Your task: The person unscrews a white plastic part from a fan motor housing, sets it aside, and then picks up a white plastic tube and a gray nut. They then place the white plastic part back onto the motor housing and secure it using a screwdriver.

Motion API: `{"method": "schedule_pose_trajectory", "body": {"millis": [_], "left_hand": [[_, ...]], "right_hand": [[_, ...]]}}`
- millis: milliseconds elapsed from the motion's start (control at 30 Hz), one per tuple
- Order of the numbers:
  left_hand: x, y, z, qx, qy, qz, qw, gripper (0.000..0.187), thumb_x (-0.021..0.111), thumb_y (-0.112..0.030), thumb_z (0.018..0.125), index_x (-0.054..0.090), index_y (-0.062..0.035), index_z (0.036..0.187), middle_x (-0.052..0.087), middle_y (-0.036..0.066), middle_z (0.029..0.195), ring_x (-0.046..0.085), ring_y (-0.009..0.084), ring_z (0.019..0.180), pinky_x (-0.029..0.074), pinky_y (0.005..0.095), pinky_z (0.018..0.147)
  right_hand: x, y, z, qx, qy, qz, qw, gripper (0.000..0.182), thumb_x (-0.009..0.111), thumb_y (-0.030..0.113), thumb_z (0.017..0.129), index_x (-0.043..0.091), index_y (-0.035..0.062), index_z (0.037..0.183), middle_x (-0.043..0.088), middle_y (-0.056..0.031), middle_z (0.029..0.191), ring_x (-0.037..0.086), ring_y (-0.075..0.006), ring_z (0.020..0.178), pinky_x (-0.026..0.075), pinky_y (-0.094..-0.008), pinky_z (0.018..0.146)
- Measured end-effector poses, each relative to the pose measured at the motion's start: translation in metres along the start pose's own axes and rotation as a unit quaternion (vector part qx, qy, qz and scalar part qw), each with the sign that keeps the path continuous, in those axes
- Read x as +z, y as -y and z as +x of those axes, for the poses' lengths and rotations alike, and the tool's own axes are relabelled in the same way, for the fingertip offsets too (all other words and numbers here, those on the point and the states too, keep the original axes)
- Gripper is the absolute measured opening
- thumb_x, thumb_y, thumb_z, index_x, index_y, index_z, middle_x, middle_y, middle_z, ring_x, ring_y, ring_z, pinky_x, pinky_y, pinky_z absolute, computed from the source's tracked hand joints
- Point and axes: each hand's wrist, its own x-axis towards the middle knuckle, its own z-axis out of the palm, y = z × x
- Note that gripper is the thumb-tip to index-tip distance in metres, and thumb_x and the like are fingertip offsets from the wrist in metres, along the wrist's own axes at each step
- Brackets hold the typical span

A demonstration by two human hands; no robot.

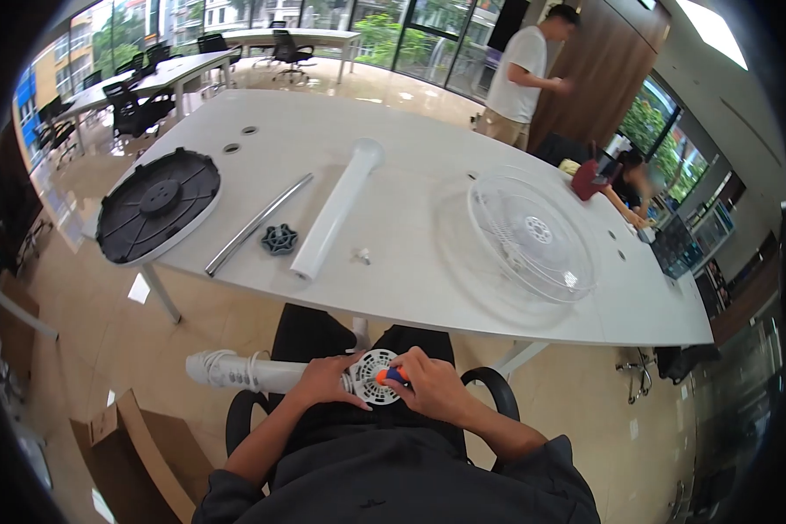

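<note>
Across my lap lies a white fan body (275,375) with a control section and a coiled cord at its left end. Its round slotted motor cover (375,357) faces up between my hands. My left hand (325,382) is wrapped round the body beside this cover, steadying it. In my right hand (435,386) is a screwdriver (396,375) with an orange and purple handle. Its tip end points at the middle of the cover and is hidden by the handle and fingers.
On the white table (410,210) lie a black round base (127,214), a metal tube (258,225), a dark knob (279,239), a white pole (339,205), small white parts (361,255) and a clear fan guard (506,236). A cardboard box (135,454) stands left; two people are beyond.
</note>
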Motion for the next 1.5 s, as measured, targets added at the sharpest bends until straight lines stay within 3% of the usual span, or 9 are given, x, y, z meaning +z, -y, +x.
{"method": "schedule_pose_trajectory", "body": {"millis": [333, 633, 767, 867, 933, 1133, 1233, 1367, 1500], "left_hand": [[0.007, 0.009, -0.001, 0.018, -0.004, 0.002, 1.0, 0.126, 0.088, -0.075, 0.049, 0.054, -0.0085, 0.15, 0.073, 0.016, 0.118, 0.072, 0.034, 0.106, 0.057, 0.0429, 0.09], [0.008, 0.013, 0.0, 0.002, 0.023, -0.007, 1.0, 0.128, 0.09, -0.073, 0.048, 0.051, -0.0131, 0.154, 0.074, 0.018, 0.111, 0.073, 0.0341, 0.102, 0.057, 0.0426, 0.088], [0.01, 0.014, 0.0, 0.007, 0.012, -0.008, 1.0, 0.128, 0.091, -0.072, 0.048, 0.051, -0.0093, 0.153, 0.074, 0.018, 0.112, 0.073, 0.0345, 0.103, 0.057, 0.0427, 0.089], [0.006, 0.013, -0.001, 0.012, 0.011, -0.007, 1.0, 0.128, 0.092, -0.07, 0.048, 0.052, -0.0074, 0.152, 0.074, 0.018, 0.114, 0.072, 0.0348, 0.105, 0.056, 0.0426, 0.091], [0.005, 0.015, 0.0, 0.008, 0.024, -0.014, 1.0, 0.128, 0.092, -0.069, 0.048, 0.051, -0.0069, 0.152, 0.073, 0.019, 0.116, 0.072, 0.0348, 0.107, 0.056, 0.0424, 0.092], [-0.009, 0.032, 0.016, 0.029, 0.094, -0.055, 0.994, 0.127, 0.094, -0.067, 0.049, 0.051, 0.0008, 0.148, 0.069, 0.022, 0.128, 0.067, 0.0383, 0.117, 0.053, 0.0441, 0.101], [-0.021, 0.06, 0.015, -0.013, 0.16, 0.046, 0.986, 0.112, 0.094, -0.067, 0.05, 0.063, 0.0045, 0.13, 0.07, 0.024, 0.123, 0.068, 0.0391, 0.114, 0.054, 0.0463, 0.097], [-0.019, 0.076, 0.019, -0.055, 0.21, 0.093, 0.972, 0.092, 0.093, -0.067, 0.049, 0.072, 0.0037, 0.105, 0.072, 0.025, 0.109, 0.069, 0.0408, 0.105, 0.055, 0.047, 0.093], [-0.009, 0.082, 0.032, -0.026, 0.216, 0.128, 0.968, 0.088, 0.094, -0.063, 0.046, 0.074, 0.0026, 0.102, 0.073, 0.023, 0.097, 0.07, 0.042, 0.098, 0.056, 0.0463, 0.09]], "right_hand": [[-0.011, 0.002, 0.002, 0.013, 0.095, 0.044, 0.994, 0.035, 0.077, 0.022, 0.092, 0.059, 0.0047, 0.117, 0.068, -0.0154, 0.103, 0.07, -0.0352, 0.073, 0.055, -0.0441, 0.065], [-0.007, 0.015, 0.004, 0.093, 0.002, 0.045, 0.995, 0.034, 0.08, 0.014, 0.088, 0.059, 0.0027, 0.112, 0.07, -0.0151, 0.09, 0.07, -0.035, 0.072, 0.055, -0.0413, 0.064], [-0.01, 0.012, -0.001, 0.096, 0.017, 0.048, 0.994, 0.035, 0.081, 0.013, 0.088, 0.059, 0.0035, 0.113, 0.071, -0.0149, 0.091, 0.07, -0.035, 0.072, 0.055, -0.0403, 0.063], [-0.024, 0.014, -0.002, 0.095, 0.042, 0.045, 0.994, 0.033, 0.081, 0.015, 0.089, 0.062, 0.0043, 0.113, 0.068, -0.0135, 0.083, 0.065, -0.0261, 0.062, 0.052, -0.0348, 0.059], [-0.041, 0.024, -0.003, 0.168, 0.077, 0.076, 0.98, 0.032, 0.081, 0.014, 0.088, 0.061, 0.0041, 0.111, 0.072, -0.0128, 0.09, 0.072, -0.0297, 0.073, 0.056, -0.0366, 0.064], [-0.076, 0.002, -0.017, 0.084, -0.08, 0.149, 0.982, 0.026, 0.075, 0.003, 0.09, 0.06, 0.0008, 0.111, 0.075, -0.0159, 0.1, 0.071, -0.0185, 0.074, 0.054, -0.0294, 0.068], [-0.083, -0.014, -0.031, 0.241, -0.111, 0.297, 0.917, 0.026, 0.071, 0.001, 0.092, 0.056, 0.0011, 0.114, 0.074, -0.0157, 0.102, 0.065, -0.0126, 0.071, 0.053, -0.0261, 0.066], [-0.085, -0.048, -0.046, 0.263, -0.139, 0.311, 0.903, 0.026, 0.071, 0.001, 0.092, 0.056, 0.0015, 0.113, 0.074, -0.0171, 0.104, 0.066, -0.0134, 0.072, 0.054, -0.026, 0.067], [-0.089, -0.087, -0.055, 0.245, -0.247, 0.37, 0.862, 0.027, 0.072, 0.002, 0.092, 0.055, 0.002, 0.113, 0.073, -0.02, 0.104, 0.068, -0.0181, 0.082, 0.056, -0.0288, 0.077]]}}
